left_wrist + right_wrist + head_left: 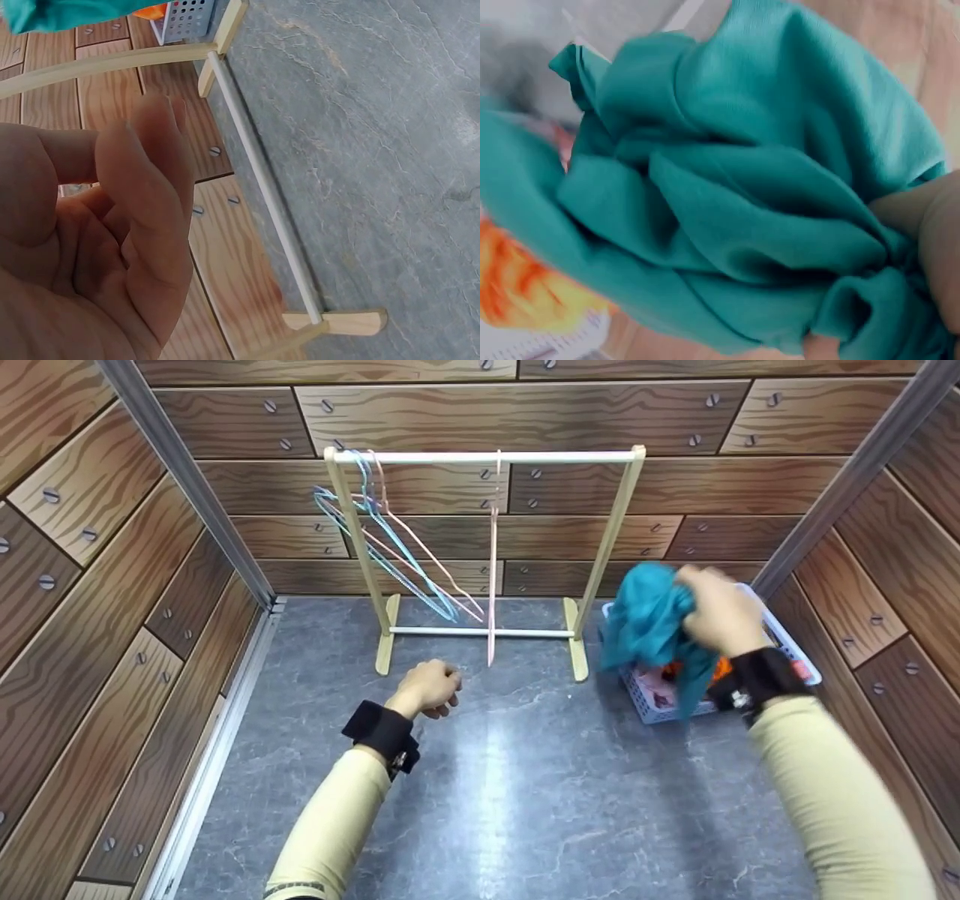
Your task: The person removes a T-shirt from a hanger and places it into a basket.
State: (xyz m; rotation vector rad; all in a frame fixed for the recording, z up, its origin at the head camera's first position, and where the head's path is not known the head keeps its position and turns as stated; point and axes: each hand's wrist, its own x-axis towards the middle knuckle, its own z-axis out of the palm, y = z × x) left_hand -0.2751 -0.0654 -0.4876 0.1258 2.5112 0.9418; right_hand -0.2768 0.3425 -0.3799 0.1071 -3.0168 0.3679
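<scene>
The right hand (720, 611) grips a bunched teal garment (649, 626) just above the basket (787, 645), right of the wooden rack (487, 457). The left hand (429, 688), loosely curled and holding nothing, hovers before the rack.

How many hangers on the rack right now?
4, as far as I can tell: two blue hangers and one pink hanger bunched at the left end of the rack, another pink hanger edge-on near the middle. Overlap could hide more.
</scene>
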